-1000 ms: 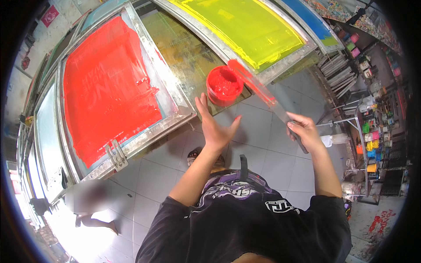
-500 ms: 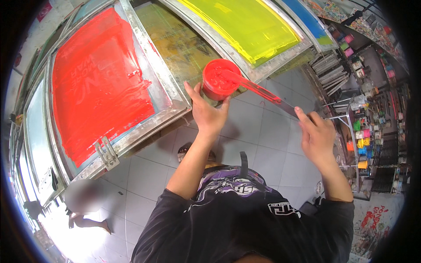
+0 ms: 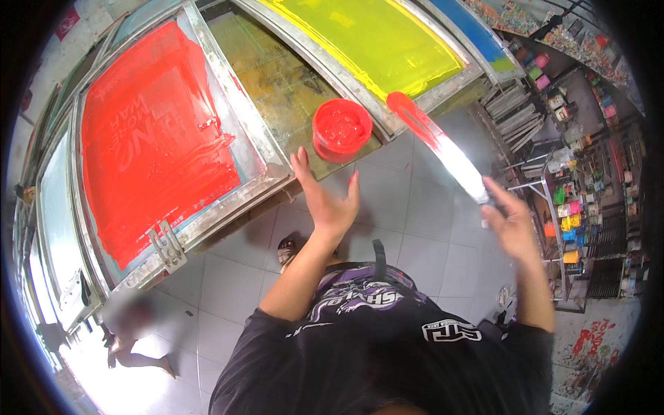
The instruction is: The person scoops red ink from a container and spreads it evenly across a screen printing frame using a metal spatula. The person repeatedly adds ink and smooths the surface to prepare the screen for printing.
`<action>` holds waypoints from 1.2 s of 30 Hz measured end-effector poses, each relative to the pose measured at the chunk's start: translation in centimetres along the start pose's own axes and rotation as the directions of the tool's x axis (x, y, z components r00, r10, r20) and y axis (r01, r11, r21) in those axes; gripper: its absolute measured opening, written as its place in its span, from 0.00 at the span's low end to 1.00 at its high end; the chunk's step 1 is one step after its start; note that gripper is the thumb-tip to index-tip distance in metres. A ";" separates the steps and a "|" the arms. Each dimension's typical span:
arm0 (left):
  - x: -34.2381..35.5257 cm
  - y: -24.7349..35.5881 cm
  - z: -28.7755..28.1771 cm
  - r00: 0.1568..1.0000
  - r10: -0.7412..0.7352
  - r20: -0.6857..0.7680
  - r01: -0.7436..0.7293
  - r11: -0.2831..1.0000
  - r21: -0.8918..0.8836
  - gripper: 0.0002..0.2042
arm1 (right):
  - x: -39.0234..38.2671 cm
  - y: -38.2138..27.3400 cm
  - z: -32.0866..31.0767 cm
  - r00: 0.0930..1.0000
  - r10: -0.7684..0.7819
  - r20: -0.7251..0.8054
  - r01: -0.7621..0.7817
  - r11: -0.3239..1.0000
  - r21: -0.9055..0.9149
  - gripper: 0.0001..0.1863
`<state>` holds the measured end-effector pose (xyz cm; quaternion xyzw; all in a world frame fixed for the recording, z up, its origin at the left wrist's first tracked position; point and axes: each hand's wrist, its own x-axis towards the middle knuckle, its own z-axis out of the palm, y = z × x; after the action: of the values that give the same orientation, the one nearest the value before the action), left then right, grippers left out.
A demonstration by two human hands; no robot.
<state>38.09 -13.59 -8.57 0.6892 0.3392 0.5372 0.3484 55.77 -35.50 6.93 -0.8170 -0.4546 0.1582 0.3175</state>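
Observation:
A round tub (image 3: 342,130) full of thick red ink stands at the near edge of the table, between the red and yellow screens. Just below the tub is my left hand (image 3: 332,204), thumb and fingers spread, holding nothing. My right hand (image 3: 512,225) grips the lower end of a long flat spatula (image 3: 451,155). Red ink coats the spatula's far end, and its bare metal shines toward my hand. To the left lies a framed printing screen (image 3: 273,164) with red ink (image 3: 155,149) spread across its mesh; pale lettering shows through.
A screen with yellow ink (image 3: 366,48) lies beyond the tub, and one with blue ink (image 3: 477,31) farther right. A metal hinge clamp (image 3: 168,247) juts from the red screen's frame. Shelves of ink pots (image 3: 570,228) line the right. At lower left a blurred person (image 3: 131,328) is low down.
My left hand has let go of the tub and drawn slightly back, its fingers now spread. The spatula has come out of the ink and swung up to the right.

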 end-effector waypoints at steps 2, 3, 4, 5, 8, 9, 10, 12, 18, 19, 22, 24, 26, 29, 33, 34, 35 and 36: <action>-1.2 -0.1 -0.7 0.989 0.145 -0.021 -0.145 0.989 0.007 0.53 | 0.5 0.6 2.4 0.967 0.209 0.149 -0.253 0.866 0.431 0.29; -1.5 0.2 -1.1 0.984 0.179 -0.006 -0.179 0.983 -0.029 0.52 | 1.0 0.5 4.0 0.971 0.159 0.180 -0.236 0.775 0.586 0.29; -1.8 0.3 -1.9 0.977 0.211 0.004 -0.211 0.976 -0.053 0.51 | 1.7 0.3 5.7 0.971 0.098 0.217 -0.227 0.652 0.723 0.29; -2.2 0.4 -2.8 0.972 0.237 0.012 -0.235 0.969 -0.076 0.50 | 2.3 -0.7 6.9 0.970 0.064 0.236 -0.229 0.581 0.781 0.30; -3.0 0.2 -5.9 0.968 0.251 0.018 -0.251 0.968 -0.026 0.48 | 4.4 -3.0 10.4 0.954 -0.047 0.296 -0.254 0.397 0.882 0.31; -3.1 0.5 -6.9 0.969 0.247 -0.009 -0.247 0.969 0.008 0.47 | 4.8 -3.6 11.5 0.947 -0.072 0.314 -0.265 0.378 0.887 0.31; -3.2 0.9 -8.4 0.970 0.240 -0.032 -0.239 0.970 0.047 0.46 | 4.9 -4.0 12.8 0.937 -0.095 0.336 -0.284 0.355 0.891 0.31; -3.6 0.9 -11.1 0.970 0.226 -0.092 -0.212 0.967 0.141 0.45 | 5.2 -5.0 15.2 0.899 -0.173 0.403 -0.347 0.281 0.895 0.31; -5.7 0.6 -18.3 0.933 0.200 -0.299 -0.073 0.919 0.388 0.44 | 6.7 -10.2 20.2 0.772 -0.315 0.552 -0.482 0.275 0.832 0.31; -5.7 0.6 -19.4 0.916 0.217 -0.338 -0.064 0.909 0.411 0.43 | 6.9 -10.7 20.6 0.772 -0.314 0.553 -0.460 0.324 0.827 0.31; -6.1 -0.2 -24.2 0.860 0.256 -0.441 0.007 0.859 0.512 0.43 | 7.6 -12.0 21.6 0.784 -0.325 0.529 -0.375 0.431 0.821 0.32; -5.5 -0.9 -27.8 0.797 0.250 -0.549 0.107 0.837 0.536 0.42 | 7.8 -13.7 22.1 0.799 -0.346 0.492 -0.308 0.468 0.829 0.33; -4.7 -1.7 -31.9 0.728 0.306 -0.614 0.150 0.802 0.578 0.40 | 8.3 -15.8 22.1 0.827 -0.286 0.485 -0.260 0.570 0.779 0.32; -2.9 -2.9 -37.2 0.656 0.354 -0.667 0.187 0.780 0.597 0.39 | 9.7 -18.2 23.8 0.868 -0.277 0.412 -0.146 0.652 0.744 0.33; 0.9 -4.6 -42.3 0.675 0.320 -0.665 0.173 0.807 0.564 0.37 | 6.4 -24.7 28.1 0.872 -0.303 0.385 -0.011 0.774 0.633 0.32; 1.9 -5.0 -43.5 0.692 0.311 -0.652 0.153 0.819 0.553 0.37 | 6.2 -26.2 28.9 0.868 -0.294 0.399 -0.027 0.776 0.630 0.31; 2.9 -5.5 -44.6 0.710 0.303 -0.636 0.149 0.817 0.557 0.36 | 6.5 -27.6 29.7 0.871 -0.284 0.401 -0.036 0.778 0.627 0.31; 3.9 -6.0 -45.7 0.722 0.282 -0.632 0.155 0.824 0.545 0.36 | 7.0 -28.9 30.5 0.874 -0.272 0.403 -0.045 0.780 0.625 0.31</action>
<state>-6.31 -1.84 -3.43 0.5220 0.5611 0.6411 -0.0415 24.28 -6.98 3.44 -0.5744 -0.4908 0.4713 0.4552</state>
